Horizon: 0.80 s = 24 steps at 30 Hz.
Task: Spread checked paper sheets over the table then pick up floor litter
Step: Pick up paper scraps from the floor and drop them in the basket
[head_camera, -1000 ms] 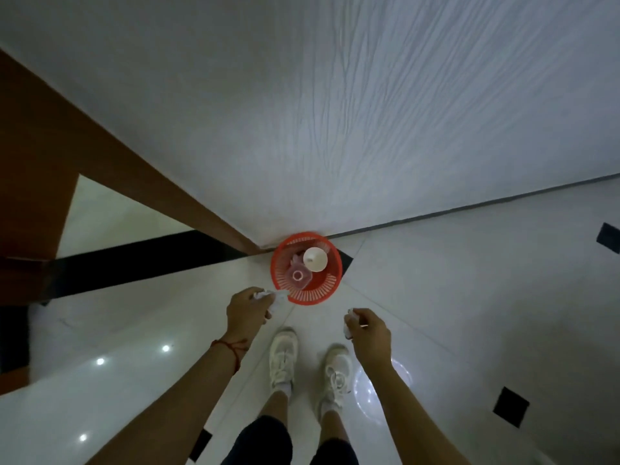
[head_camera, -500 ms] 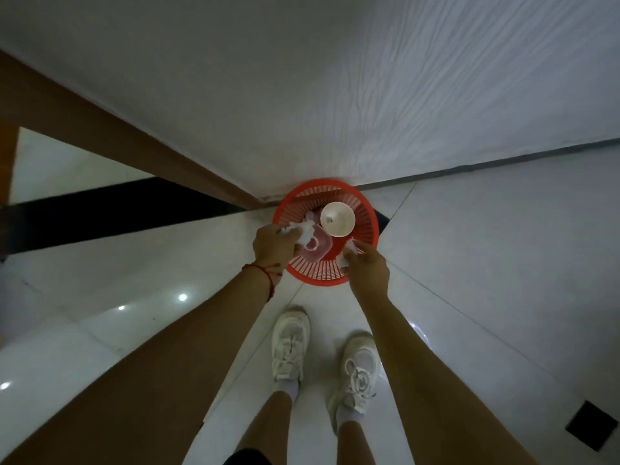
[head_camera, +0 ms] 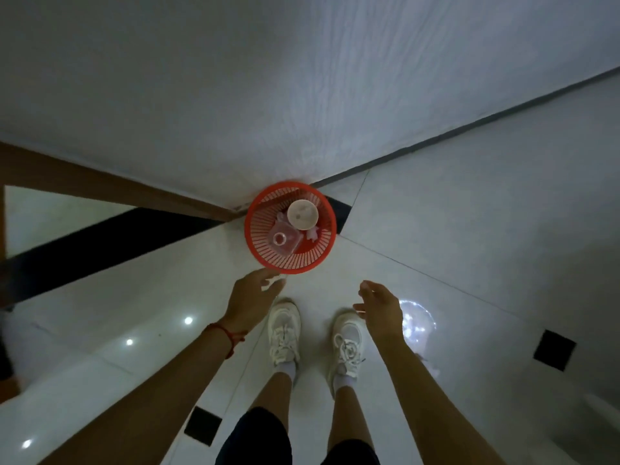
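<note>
Both hands empty. Left hand (head_camera: 253, 295) fingers straight and relaxed, tips near the front rim of the red basket (head_camera: 268, 253) but apart from it. Right hand (head_camera: 380, 305) loosely spread, holding nothing, hanging over the floor (head_camera: 469, 246) just ahead of the right shoe (head_camera: 347, 344).

Litter sits inside the basket, which stands on the floor in the corner against the wall (head_camera: 302, 78): a white cup (head_camera: 302, 214) toward the wall side, a clear plastic container (head_camera: 283, 241) nearer the person, a small pale crumpled scrap (head_camera: 312, 233) between them toward the right.

Orientation: basket upright, long axis vertical, mouth facing up at the camera. Cup appears to stand mouth-up too, axis roughly vertical. Container seems to be seen end-on; its tilt cannot be told.

Risks, as judged:
- Light mesh basket; a knock from the nearby left hand or a shoe could tip it and spill the litter back out.
- Glossy tiles throw bright reflections; small pale scraps could be missed against them.
- Dim light, so what else is in the basket cannot be made out.
- No bench or checked sheets in view; that step cannot be checked here.
</note>
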Motion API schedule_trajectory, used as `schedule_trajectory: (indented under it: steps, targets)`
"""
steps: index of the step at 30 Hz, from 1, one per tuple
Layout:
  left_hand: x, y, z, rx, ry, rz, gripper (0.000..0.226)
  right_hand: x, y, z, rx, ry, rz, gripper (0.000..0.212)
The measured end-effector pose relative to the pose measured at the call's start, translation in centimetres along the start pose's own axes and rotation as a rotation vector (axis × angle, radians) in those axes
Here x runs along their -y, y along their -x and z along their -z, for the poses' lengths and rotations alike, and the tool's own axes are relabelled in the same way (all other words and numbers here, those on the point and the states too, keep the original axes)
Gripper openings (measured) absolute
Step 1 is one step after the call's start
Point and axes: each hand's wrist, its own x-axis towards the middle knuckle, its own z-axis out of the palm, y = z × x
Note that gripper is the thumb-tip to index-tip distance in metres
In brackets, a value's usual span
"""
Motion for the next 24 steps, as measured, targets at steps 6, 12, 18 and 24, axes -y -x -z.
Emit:
schedule_trajectory:
  steps: [6, 12, 18, 24]
  targets:
    - [-3.3, 5.8, -0.8, 0.12, -0.145, -0.097, 0.029, -3.2, 5.5, 7.6, -0.116, 0.034, 0.001, 0.032]
    - [-6.1, 8.9, -3.5, 0.305, -0.356, -0.204, 0.024, -9.3, 9.8, 14.6, -0.24, 0.053, -0.069, 0.031]
    - [-6.4, 11.2, -7.4, 0.326, -0.44, -0.213, 0.025, -17.2, 11.8, 19.6, -0.326, -0.049, -0.171, 0.032]
    - [-3.8, 13.5, -14.9, 0.254, -0.311, -0.11, 0.021, -25.3, 8.8, 23.2, -0.244, -0.026, -0.212, 0.036]
